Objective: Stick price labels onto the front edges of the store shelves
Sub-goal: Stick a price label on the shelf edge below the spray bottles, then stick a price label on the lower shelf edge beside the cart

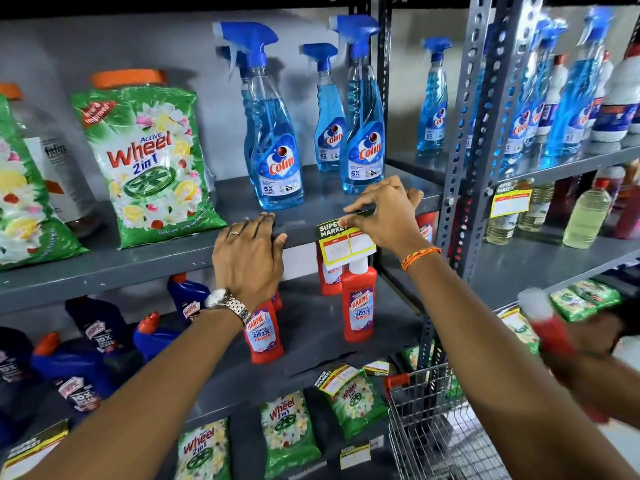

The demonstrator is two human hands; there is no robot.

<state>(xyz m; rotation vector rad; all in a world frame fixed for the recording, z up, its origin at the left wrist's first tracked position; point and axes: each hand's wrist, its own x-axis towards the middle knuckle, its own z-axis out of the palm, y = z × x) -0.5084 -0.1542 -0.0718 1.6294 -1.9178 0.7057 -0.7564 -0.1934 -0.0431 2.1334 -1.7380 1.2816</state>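
The right hand [384,216] pinches the price label [346,244] by its top against the shelf's front edge [138,268]; the left hand [247,252] rests flat, empty, just beside it.

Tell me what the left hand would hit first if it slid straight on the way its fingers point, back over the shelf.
Probably the front Colin spray bottle. The left hand rests on the shelf edge, fingers pointing back and slightly right over bare shelf. Depth is hard to judge, so it might pass just left of the bottle and reach the back wall.
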